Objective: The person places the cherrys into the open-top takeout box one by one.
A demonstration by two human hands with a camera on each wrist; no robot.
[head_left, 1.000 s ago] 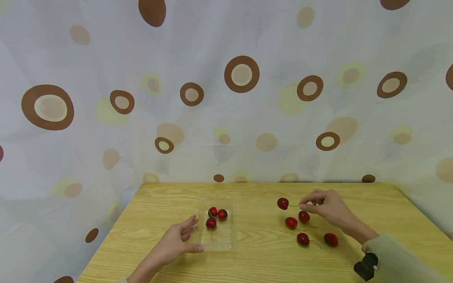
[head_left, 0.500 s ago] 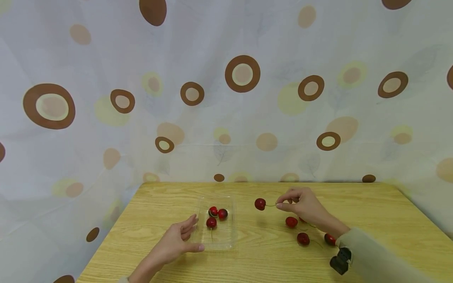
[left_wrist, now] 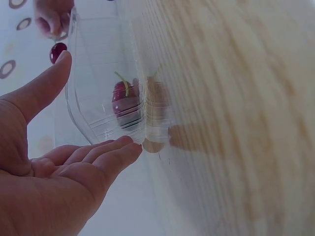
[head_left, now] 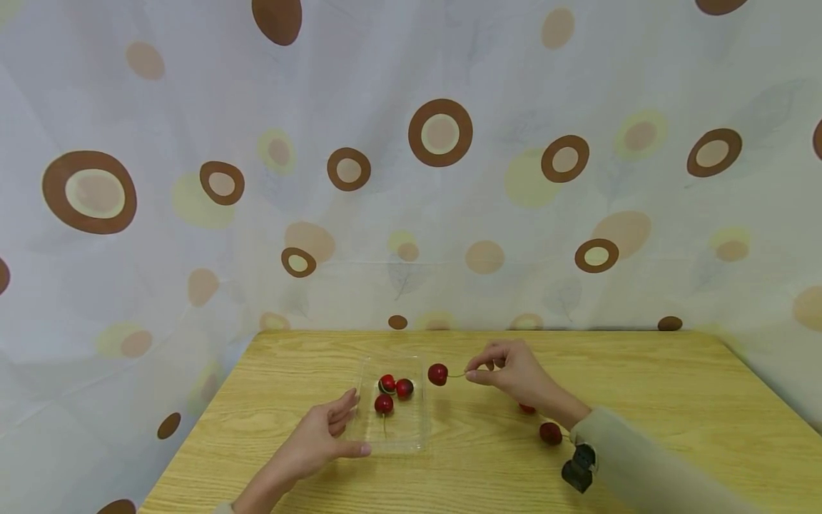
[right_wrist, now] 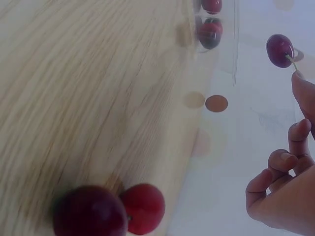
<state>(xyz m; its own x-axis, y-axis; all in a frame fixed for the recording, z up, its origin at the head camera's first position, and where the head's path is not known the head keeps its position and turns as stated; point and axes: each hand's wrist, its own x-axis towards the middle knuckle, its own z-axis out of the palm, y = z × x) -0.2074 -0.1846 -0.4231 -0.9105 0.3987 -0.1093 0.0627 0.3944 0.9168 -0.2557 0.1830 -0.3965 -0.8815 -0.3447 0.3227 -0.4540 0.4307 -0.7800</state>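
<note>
A dark red cherry (head_left: pixel 438 375) hangs in the air at the right edge of a clear plastic box (head_left: pixel 411 435). My right hand (head_left: pixel 514 375) pinches it by its thin stem, between thumb and fingertip. Inside the box lie three cherries (head_left: pixel 383 405), red with darker patches. At the box's left side is my left hand (head_left: pixel 315 439), its fingers extended along the wall and its thumb by the near corner. In the left wrist view the fingers (left_wrist: pixel 118 155) touch the box's wall, and the thumb points along its rim.
Further right on the wooden table (head_left: pixel 475 471) lie more loose cherries (head_left: pixel 550 433), partly hidden by my right forearm. Two of them show large in the right wrist view, the darker cherry (right_wrist: pixel 90 211) in front. A patterned curtain (head_left: pixel 488 207) hangs behind the table.
My right hand has carried the pinched cherry leftward, from over the loose cherries to the box's right edge. The left hand and the box have stayed put.
</note>
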